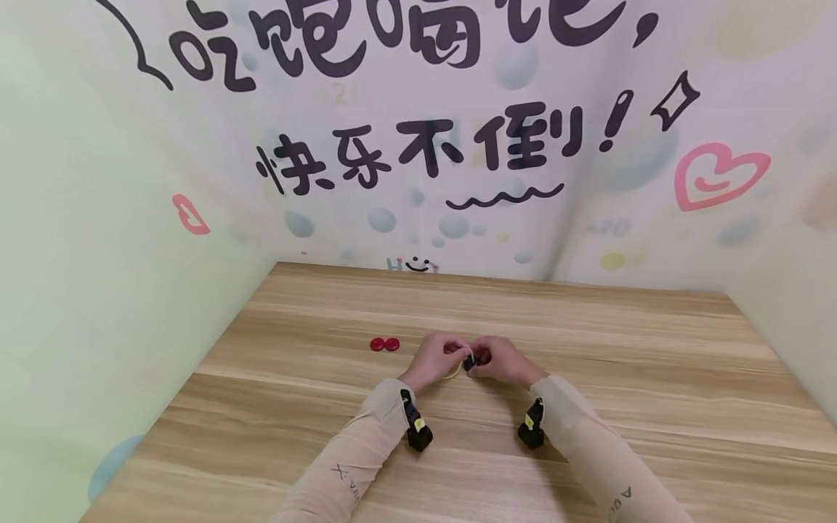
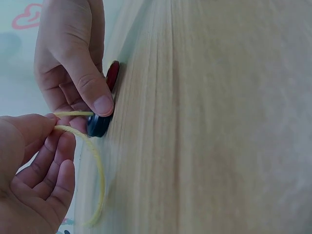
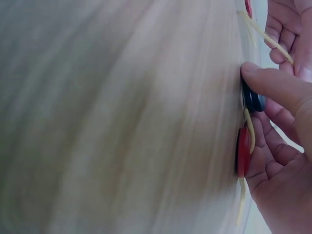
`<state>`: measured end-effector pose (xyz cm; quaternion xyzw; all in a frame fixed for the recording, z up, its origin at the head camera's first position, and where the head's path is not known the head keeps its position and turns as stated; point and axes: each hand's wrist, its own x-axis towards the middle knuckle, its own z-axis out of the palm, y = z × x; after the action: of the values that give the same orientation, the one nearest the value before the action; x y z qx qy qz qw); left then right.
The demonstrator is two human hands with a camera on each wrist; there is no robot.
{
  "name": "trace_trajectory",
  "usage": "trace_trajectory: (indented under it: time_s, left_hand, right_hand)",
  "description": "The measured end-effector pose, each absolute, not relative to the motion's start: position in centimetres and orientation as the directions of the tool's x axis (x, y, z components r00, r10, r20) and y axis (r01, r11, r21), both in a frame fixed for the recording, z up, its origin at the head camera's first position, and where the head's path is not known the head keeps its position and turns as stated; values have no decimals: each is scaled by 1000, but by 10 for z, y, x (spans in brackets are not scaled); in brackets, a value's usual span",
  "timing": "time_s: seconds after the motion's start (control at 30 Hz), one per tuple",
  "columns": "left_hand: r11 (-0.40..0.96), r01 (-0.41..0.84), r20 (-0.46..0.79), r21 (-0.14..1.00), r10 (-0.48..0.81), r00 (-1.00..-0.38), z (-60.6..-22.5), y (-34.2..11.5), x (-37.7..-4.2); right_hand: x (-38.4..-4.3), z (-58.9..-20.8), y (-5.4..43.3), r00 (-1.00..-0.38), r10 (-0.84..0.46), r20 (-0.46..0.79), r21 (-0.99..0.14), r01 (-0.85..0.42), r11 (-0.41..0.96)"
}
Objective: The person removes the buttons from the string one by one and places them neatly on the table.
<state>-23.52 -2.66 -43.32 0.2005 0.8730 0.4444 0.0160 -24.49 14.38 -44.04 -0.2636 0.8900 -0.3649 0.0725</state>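
My left hand [image 1: 437, 357] pinches a yellow cord [image 2: 101, 168] between thumb and fingertips, and a loop of it hangs below. My right hand [image 1: 500, 359] holds dark blue discs, like large buttons [image 3: 250, 97], thumb on one face and fingers behind. In the left wrist view, the cord runs from my left fingertips to a dark button [image 2: 98, 125]. Below the dark buttons in the right wrist view, a red button [image 3: 243, 152] stands on edge beside my right fingers, with cord above and below it. The hands nearly meet, close over the table.
Two red buttons [image 1: 384, 344] lie side by side on the wood-grain table [image 1: 588, 327], left of my hands. Behind the table hangs a printed cloth backdrop [image 1: 418, 181]. Each wrist carries a black camera mount [image 1: 418, 434].
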Motion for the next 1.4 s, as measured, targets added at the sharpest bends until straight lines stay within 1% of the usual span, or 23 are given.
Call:
trace_trajectory:
  time_s: [0.4, 0.67, 0.93, 1.4]
  left_hand:
    - [533, 328, 148, 780, 352, -924, -436, -27, -236]
    - [533, 280, 114, 798, 323, -939, -433, -29, -233]
    - [524, 284, 128, 803, 314, -941, -434, -33, -234]
    - [514, 294, 149, 806, 305, -941, -435, -39, -236]
  right_hand:
    - [-243, -439, 141, -863, -500, 70, -701, -400, 591]
    - [-243, -439, 139, -871, -485, 76, -715, -387, 583]
    - [-244, -441, 141, -869, -486, 91, -740, -386, 551]
    - [-239, -438, 143, -857, -501, 123, -677, -442, 588]
